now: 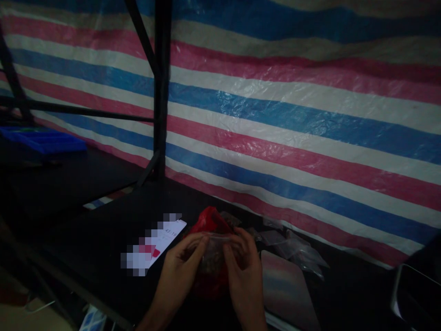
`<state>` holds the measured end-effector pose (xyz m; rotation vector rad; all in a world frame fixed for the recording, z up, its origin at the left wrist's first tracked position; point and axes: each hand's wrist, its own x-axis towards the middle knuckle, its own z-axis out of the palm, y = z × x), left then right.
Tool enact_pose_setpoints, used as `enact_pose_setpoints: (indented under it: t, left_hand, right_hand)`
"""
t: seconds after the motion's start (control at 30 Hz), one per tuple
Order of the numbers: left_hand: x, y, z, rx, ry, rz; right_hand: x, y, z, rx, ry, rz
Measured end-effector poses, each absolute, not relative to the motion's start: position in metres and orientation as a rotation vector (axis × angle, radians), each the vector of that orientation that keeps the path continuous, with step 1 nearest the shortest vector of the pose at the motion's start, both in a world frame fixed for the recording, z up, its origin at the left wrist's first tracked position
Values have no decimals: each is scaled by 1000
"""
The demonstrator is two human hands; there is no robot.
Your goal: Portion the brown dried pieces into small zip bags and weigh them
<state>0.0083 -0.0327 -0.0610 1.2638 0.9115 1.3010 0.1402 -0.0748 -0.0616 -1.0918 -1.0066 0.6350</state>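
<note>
A small clear plastic bag hangs between my two hands, its top edge stretched level. My left hand pinches the left end of that edge between thumb and fingers. At the right end my right hand grips it the same way. Something dark and small shows inside the bag, too dim to name. Behind and below it is a red plastic bag, partly hidden by my hands. Several flat clear bags lie in a loose pile to the right of my right hand.
A lit phone lies left of my hands on the black table. Beside my right wrist is a flat, rounded-corner reflective panel. A blue tray sits far left. Dark metal posts stand before a striped plastic sheet.
</note>
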Motion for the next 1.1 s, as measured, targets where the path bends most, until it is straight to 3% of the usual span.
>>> enact_pose_setpoints:
  t: [0.37,0.73,1.1]
  left_hand:
    - [20,-52,-89,1406,979,1293]
    - [3,-46,-75,1439,920,1073]
    - [-17,-47,-75,1605,956,978]
  right_hand:
    - [118,-68,-68,-1259,-923,301]
    - [126,-70,-50,-1043,-1194,622]
    - [140,-77,-59,-1208,-1388,349]
